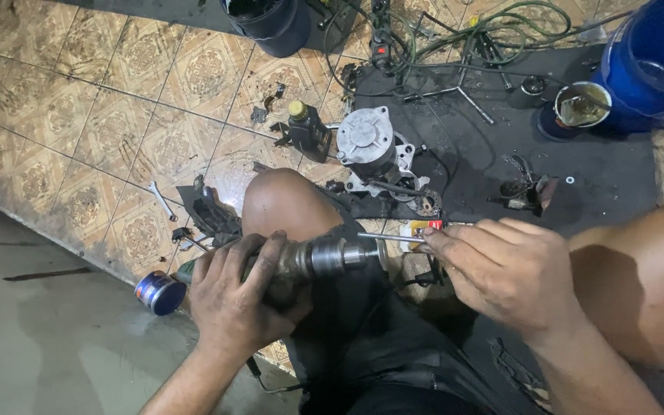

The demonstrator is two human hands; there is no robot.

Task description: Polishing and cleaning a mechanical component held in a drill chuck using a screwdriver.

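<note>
Two hands at work over the lap, and the floor (78, 100) beyond them is the big picture: patterned tiles, with a dark mat (493, 154) laid well ahead of the right hand. Far off past that hand sits a blue barrel (655, 61), and a black bucket (270, 23) stands well ahead of the left. Between them, straight ahead of both hands, a grey motor housing (370, 146) rests at the mat's edge, a small dark bottle (307, 131) just beside it.

Now the action: the left hand (240, 296) has its grip wrapped fully round the drill (309, 261), fingers closed over the greasy body, chuck end pointing toward the right hand. The drill lies across the lap, right between the two hands. The right hand (505, 273) has its grip pinched shut on a thin rod (393, 238), fingertips on its near end, the rod's far end meeting the chuck.

Just outside the left hand, a small blue can (159, 292) lies on its side. Further ahead of it, a wrench (163, 201) on the tiles.
</note>
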